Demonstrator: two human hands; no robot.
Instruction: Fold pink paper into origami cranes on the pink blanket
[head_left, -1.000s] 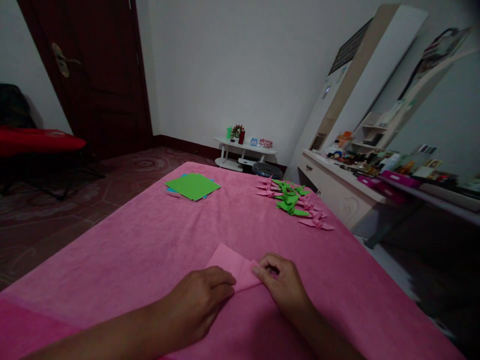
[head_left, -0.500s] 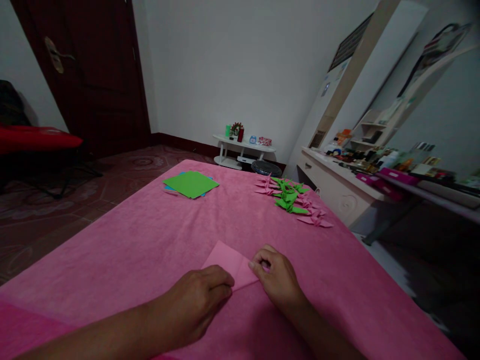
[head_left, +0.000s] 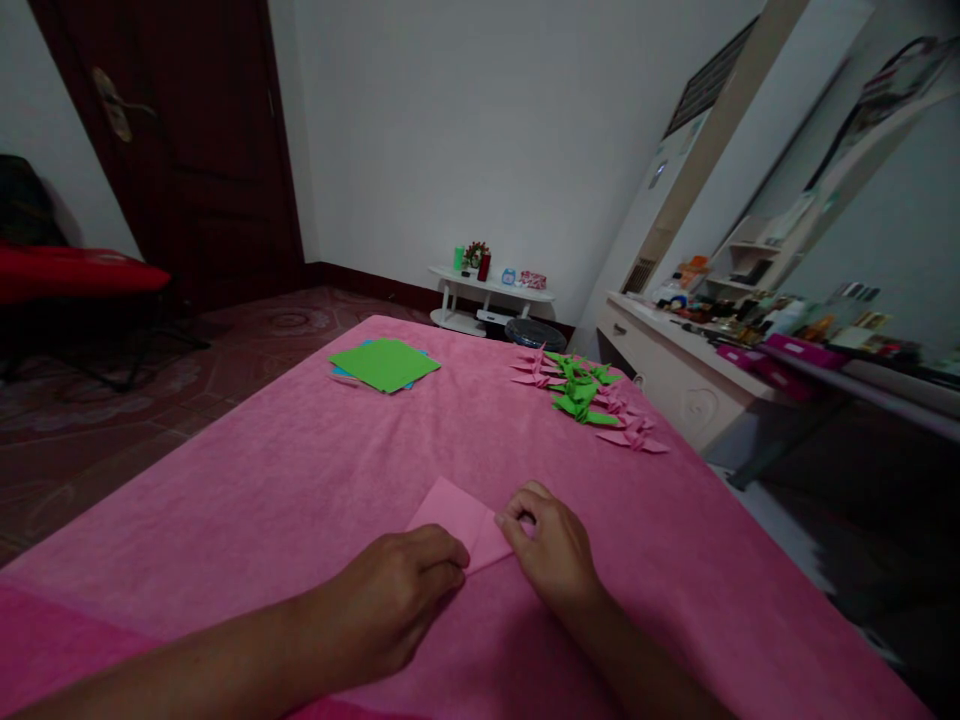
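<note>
The pink paper [head_left: 466,518] is on the cloth [head_left: 300,470] in front of you, between your hands. Its visible part slants from far left to near right, though your left hand hides some of the outline, so its true long axis is uncertain. From your left hand [head_left: 405,585] it lies ahead and to the right; from your right hand [head_left: 551,545], to the left. Neither hand is nearer: both touch it. Your right thumb and finger pinch its right end; your left fingertips rest on the near edge, and whether they pinch or only press, you can't tell from here.

Farther out, a stack of paper [head_left: 386,365], green on top with blue at its edges, sits far left; folded birds [head_left: 577,400], green and pink, cluster far right. Beyond them, the dressing table [head_left: 675,375] has a shut drawer and pink boxes [head_left: 806,352] on top, contents hidden.
</note>
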